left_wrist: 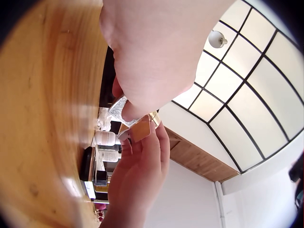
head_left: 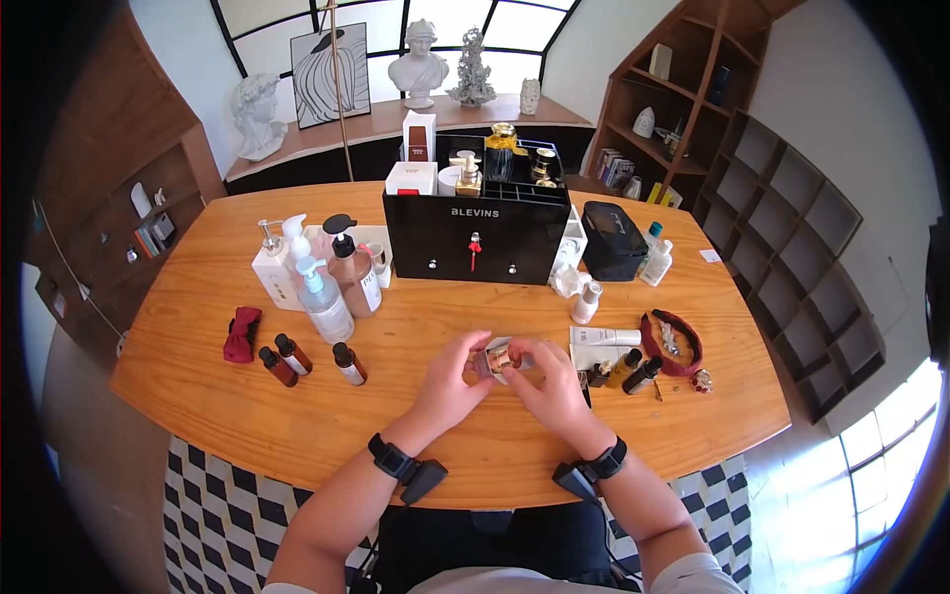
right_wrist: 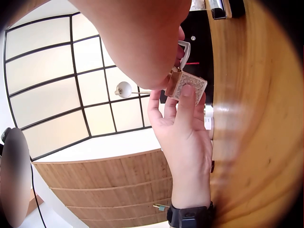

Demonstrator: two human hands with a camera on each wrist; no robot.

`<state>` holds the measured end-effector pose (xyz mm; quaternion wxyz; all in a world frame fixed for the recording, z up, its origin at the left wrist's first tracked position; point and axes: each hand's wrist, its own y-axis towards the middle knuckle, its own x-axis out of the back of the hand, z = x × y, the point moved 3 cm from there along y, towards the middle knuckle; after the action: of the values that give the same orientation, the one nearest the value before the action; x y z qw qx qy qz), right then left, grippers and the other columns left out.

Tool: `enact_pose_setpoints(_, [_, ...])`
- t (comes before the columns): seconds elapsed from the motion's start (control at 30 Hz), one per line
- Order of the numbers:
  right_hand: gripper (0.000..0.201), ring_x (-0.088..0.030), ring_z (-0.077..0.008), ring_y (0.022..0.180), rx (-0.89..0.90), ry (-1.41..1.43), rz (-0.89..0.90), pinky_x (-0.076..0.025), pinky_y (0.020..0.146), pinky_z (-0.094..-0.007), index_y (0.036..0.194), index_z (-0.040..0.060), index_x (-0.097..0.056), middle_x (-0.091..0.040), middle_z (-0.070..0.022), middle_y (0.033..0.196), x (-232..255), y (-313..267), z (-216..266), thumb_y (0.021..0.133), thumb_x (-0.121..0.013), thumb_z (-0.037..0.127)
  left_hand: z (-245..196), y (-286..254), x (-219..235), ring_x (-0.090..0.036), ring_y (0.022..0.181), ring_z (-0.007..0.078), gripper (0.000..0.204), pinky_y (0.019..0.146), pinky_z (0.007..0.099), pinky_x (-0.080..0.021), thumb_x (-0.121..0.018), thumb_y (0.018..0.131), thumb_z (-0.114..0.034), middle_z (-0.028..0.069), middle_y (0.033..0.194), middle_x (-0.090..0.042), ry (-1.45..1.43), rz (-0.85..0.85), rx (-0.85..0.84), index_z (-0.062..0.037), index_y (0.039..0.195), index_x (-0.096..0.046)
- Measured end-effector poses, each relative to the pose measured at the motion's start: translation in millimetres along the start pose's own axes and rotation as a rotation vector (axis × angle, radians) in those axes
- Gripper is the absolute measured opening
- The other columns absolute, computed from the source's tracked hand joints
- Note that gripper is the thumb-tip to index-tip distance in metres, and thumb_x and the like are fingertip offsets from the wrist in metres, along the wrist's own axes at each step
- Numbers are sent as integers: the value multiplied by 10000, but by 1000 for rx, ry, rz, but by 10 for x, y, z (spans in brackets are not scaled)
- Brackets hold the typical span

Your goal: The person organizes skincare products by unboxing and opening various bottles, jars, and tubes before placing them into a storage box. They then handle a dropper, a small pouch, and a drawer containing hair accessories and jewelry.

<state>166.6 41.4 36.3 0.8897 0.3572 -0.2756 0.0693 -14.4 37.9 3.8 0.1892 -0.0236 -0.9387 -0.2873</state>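
Note:
Over the middle of the table, my left hand (head_left: 453,374) grips a small silver-glitter box (right_wrist: 194,87), its thumb flat on the sparkling side. A pale-rimmed lid (right_wrist: 184,53) stands raised from the box. My right hand (head_left: 550,384) faces it and pinches a small block-shaped peach bottle (left_wrist: 141,129) with a gold cap (left_wrist: 155,118), right at the box. Fingers of both hands hide part of the box and bottle. Closest on the right are a white tube (head_left: 606,337) and small dark bottles (head_left: 643,374); on the left stands a brown bottle (head_left: 348,364).
Behind the hands is a black cosmetics organizer (head_left: 477,238) filled with boxes and jars. Pump bottles (head_left: 325,302) and a burgundy bow (head_left: 241,335) occupy the left side. To the right lie a dark red headband (head_left: 693,342) and a black case (head_left: 614,241).

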Motion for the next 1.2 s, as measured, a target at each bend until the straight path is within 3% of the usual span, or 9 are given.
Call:
enact_pose_setpoints(0.2, [330,-608,-346,1053,170,-148,57,-489,914,-440,1115,19,-666,-637,-141,1162,-4,-10,7,835,-785,146,-4,-12,-22,-623,1162,218,625,881,311,-581,-812,783,1,115,1246,-610,-38,-37,58,-51,1333,-518])
enact_pose_setpoints(0.3, [461,-580,-372,1115,182,-185,21,-483,928,-450,1201,21,-624,-598,-171,1235,42,11,121,809,-818,169,86,1,-28,-633,1134,206,518,875,306,-588,-804,791,26,112,1229,-610,-112,-45,77,-42,1248,-569])
enact_pose_setpoints(0.4, [569,-568,-341,1162,56,-140,-97,-479,939,-418,1279,16,-561,-596,-166,1242,21,-13,77,783,-827,101,72,20,-16,-646,1099,204,393,865,308,-599,-795,788,58,113,1208,-610,-134,-20,10,-29,1125,-611])
enact_pose_setpoints(0.53, [603,-599,-301,1124,-101,60,-68,-495,903,-377,1316,33,-515,-618,-151,1197,-21,-37,-75,796,-815,87,-39,32,-5,-660,1062,208,304,851,312,-611,-790,783,71,116,1184,-611,-103,-19,-33,-18,1021,-624])
enact_pose_setpoints(0.6, [587,-623,-302,1084,-210,190,-61,-516,873,-368,1308,38,-522,-628,-158,1177,-58,-70,-97,801,-812,101,-92,44,8,-671,1006,212,312,851,315,-605,-785,777,62,111,1164,-623,-90,-14,-68,-25,1026,-619])
enact_pose_setpoints(0.73, [470,-637,-280,1060,-125,143,-44,-522,860,-359,1241,26,-578,-645,-137,1159,-71,-63,-98,816,-778,61,-182,36,27,-679,958,199,345,848,316,-600,-782,772,62,104,1134,-643,-64,24,-118,-31,1057,-610])
enact_pose_setpoints(0.9, [403,-649,-322,1017,74,58,-48,-536,857,-393,1188,38,-634,-644,-146,1160,-29,-67,4,802,-751,26,-95,-31,-60,-685,986,193,421,838,313,-589,-796,785,26,101,1122,-658,-138,31,-15,-42,1139,-580])
enact_pose_setpoints(1.0, [411,-645,-341,1016,13,70,-75,-539,863,-415,1186,45,-643,-638,-158,1166,-40,-70,22,789,-740,10,-48,-40,-73,-687,1015,200,451,844,314,-583,-807,791,-7,101,1129,-661,-142,19,10,-44,1170,-566])
enact_pose_setpoints(1.2, [409,-648,-338,989,134,-11,-6,-536,853,-416,1211,31,-654,-639,-155,1159,-10,-42,28,818,-757,79,-30,-48,-53,-669,1089,195,521,868,306,-571,-823,785,-8,115,1186,-644,-201,26,35,-40,1215,-530])
